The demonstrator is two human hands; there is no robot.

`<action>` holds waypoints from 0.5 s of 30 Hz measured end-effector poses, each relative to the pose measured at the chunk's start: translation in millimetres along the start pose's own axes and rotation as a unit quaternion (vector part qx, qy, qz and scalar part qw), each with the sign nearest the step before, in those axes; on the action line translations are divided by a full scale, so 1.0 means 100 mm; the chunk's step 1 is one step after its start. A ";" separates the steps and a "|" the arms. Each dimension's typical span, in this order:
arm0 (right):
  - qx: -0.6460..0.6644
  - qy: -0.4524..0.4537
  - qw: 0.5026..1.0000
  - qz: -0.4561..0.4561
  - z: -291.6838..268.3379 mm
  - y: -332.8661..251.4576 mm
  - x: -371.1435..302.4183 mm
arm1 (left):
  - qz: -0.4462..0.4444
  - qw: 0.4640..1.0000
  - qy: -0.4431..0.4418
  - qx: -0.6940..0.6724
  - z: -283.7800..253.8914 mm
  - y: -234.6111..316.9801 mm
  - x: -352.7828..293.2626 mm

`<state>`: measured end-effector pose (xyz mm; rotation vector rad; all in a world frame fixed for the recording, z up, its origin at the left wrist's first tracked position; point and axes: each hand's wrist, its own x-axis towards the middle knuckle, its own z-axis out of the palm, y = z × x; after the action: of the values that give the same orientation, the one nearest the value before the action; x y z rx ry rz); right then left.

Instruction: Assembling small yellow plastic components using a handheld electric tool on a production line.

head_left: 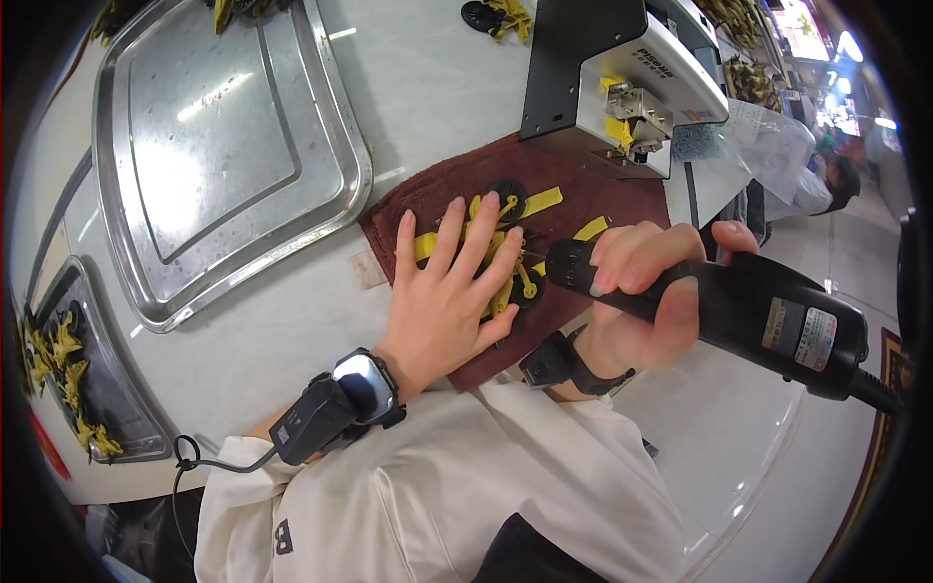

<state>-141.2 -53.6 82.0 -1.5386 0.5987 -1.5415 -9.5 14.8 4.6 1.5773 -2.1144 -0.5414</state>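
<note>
My left hand [437, 291] lies flat with fingers spread, pressing a yellow and black plastic part [526, 284] onto a folded brown cloth [603, 189]. Much of that part is hidden under the palm and fingers; round black pieces and yellow strips show around them. In my right hand [646, 277] is a black corded electric screwdriver [739, 309], fingers wrapped about its body. It is held nearly level, nose pointing left, with its thin bit reaching the part beside my left fingertips. Whether the bit sits on a screw is too small to tell.
Beyond the cloth stands a black and white bench machine [622, 73] with a metal front fitting. A large metal tray [335, 160] lies to the left. Below it, a smaller tray [146, 449] holds several yellow-black pieces. Another yellow-black part [505, 17] rests at the back.
</note>
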 end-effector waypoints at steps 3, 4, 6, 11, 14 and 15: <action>-0.002 -0.003 1.000 -0.003 -0.03 0.00 0.00 | -0.002 1.000 0.001 -0.002 0.00 0.00 0.00; -0.011 -0.014 1.000 -0.010 -0.04 0.00 0.00 | -0.002 1.000 0.002 -0.005 0.00 0.00 0.00; -0.011 -0.016 1.000 -0.005 -0.02 -0.01 0.01 | -0.002 1.000 0.003 -0.005 0.00 0.00 0.00; -0.007 -0.029 1.000 -0.005 -0.05 0.00 -0.01 | -0.003 1.000 0.006 -0.006 0.01 -0.01 0.00; 0.009 -0.029 0.999 -0.014 -0.07 -0.01 -0.02 | 0.000 1.000 0.003 -0.010 -0.01 0.00 0.01; 0.013 -0.030 0.999 -0.013 -0.08 -0.01 -0.03 | 0.000 1.000 0.001 -0.011 0.00 0.00 0.01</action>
<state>-149.8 -52.1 79.8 -1.5730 0.5232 -1.5110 -9.8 13.8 4.9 1.5650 -2.0999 -0.5594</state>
